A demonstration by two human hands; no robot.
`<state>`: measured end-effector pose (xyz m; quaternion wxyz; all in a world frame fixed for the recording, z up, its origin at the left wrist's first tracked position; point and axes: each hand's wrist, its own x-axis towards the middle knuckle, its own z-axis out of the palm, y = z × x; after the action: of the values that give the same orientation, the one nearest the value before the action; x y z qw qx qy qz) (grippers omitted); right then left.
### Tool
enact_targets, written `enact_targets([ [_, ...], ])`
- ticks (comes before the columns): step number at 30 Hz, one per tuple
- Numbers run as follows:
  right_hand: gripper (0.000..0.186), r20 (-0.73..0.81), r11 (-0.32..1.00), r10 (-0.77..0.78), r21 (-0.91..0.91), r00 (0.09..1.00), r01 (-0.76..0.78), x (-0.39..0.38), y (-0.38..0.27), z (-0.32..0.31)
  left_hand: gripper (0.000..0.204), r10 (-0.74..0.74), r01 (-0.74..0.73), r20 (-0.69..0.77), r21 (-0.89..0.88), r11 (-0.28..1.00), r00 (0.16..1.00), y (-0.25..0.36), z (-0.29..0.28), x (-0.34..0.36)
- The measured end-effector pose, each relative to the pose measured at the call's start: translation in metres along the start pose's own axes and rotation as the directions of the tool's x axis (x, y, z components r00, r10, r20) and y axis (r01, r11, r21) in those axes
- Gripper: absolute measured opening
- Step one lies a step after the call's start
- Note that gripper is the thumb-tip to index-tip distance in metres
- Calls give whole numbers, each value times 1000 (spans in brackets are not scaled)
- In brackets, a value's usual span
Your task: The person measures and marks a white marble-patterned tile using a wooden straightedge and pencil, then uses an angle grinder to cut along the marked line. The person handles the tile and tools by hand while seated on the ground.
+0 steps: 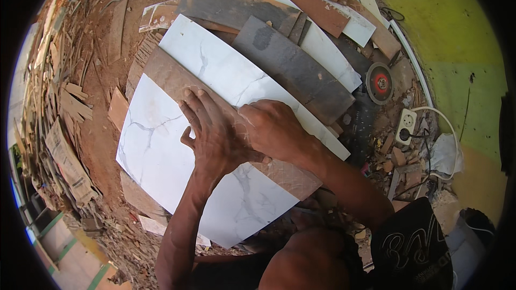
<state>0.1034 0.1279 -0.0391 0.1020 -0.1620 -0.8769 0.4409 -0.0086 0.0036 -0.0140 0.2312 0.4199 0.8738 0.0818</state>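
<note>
A white marbled tile [161, 134] lies in front of me, with a brown strip [287, 177] running diagonally along its far edge. Beyond the strip is a second white marbled piece [207, 64]. My left hand [215, 142] rests on the brown strip, fingers stretched out and thumb spread, pressing down and holding nothing. Close beside it, my right hand [274, 129] is closed, knuckles up, over the border of the strip and the farther white piece. Whatever its fingers hold is hidden beneath it.
Dark grey tile pieces [293, 70] and brown tile strips [322, 13] are stacked beyond. An angle grinder's disc [380, 83] stands at the right. Near the green-yellow wall [457, 91] sits a socket block [407, 123] with a cable and rubble. Wood scraps [72, 104] cover the left ground.
</note>
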Motion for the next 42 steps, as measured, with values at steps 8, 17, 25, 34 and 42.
enact_targets([
  [8,26,121,966,229,-148,966,-210,-197,-21,-76,184,27,-30,67,51,998,997,-2,7,3],
  [17,25,-30,965,246,-86,969,-248,-211,-22,-72,183,-27,20,65,95,995,998,0,8,3],
  [25,28,-93,984,164,-49,982,-169,-228,-8,-51,185,22,-23,21,56,998,1000,-10,12,2],
  [34,31,-78,994,96,-46,992,-100,-156,-11,-32,188,-25,16,71,131,991,997,-6,7,0],
  [42,31,-185,999,-36,12,982,39,-10,-8,12,184,60,-60,-81,-4,998,995,-11,15,1],
])
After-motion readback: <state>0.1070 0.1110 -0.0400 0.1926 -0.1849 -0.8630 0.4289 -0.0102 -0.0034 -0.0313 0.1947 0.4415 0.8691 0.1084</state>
